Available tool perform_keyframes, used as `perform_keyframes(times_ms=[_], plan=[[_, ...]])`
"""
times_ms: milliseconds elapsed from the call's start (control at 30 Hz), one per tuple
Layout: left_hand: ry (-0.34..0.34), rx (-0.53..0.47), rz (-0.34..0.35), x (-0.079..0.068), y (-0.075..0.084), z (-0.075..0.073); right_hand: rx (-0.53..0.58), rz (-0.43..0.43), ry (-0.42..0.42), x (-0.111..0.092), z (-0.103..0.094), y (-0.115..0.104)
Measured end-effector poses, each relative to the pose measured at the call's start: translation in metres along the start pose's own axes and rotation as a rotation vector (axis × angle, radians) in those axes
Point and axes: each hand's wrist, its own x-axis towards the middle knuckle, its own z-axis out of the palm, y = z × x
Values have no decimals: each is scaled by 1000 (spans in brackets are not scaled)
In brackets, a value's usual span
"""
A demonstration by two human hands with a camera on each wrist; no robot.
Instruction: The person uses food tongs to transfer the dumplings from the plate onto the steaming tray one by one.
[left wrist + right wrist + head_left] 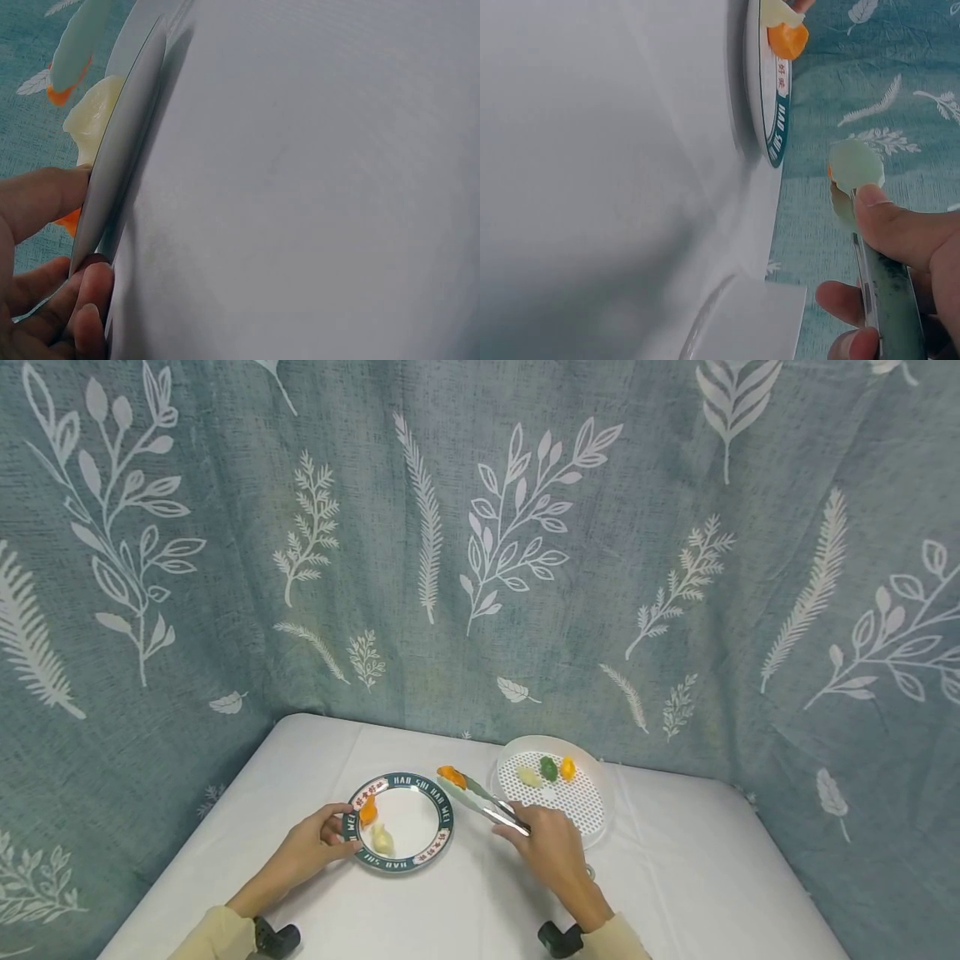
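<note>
Between the plate (411, 823) on the left and the tray (579, 810) on the right, the step in hand seemed to be a transfer with tongs (489, 806). The left hand (318, 839) pinched the plate's edge, thumb above, fingers below; whether its base quite left the counter (318, 758) was hard to judge. Smooth, round and white with a dark green lettered border, the plate bore an orange piece (368, 811) beside a pale, lumpy piece (382, 839). Just past its rim, the tongs' rounded, pale green tips clasped a second orange piece (452, 775); the right hand (547, 847) kept a firm grip round the shiny arms, pressed nearly together. The next move probably called for steady pressure, then a low, gentle release. Rightmost, the round tray's finely perforated base carried yellowish (529, 776), green (549, 768) and yellow pieces (567, 767).
</note>
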Motion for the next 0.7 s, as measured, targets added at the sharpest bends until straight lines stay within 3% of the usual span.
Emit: perform_keyframes(times_ms=[167,400,700], plan=[[1,8,-5,1,1,-1,-22,22,18,-1,-8,12],[6,25,-10,3,-2,0,-55,114,-25,-4,-20,29],[0,9,-6,3,-4,1,-75,129,-8,-13,-29,53]])
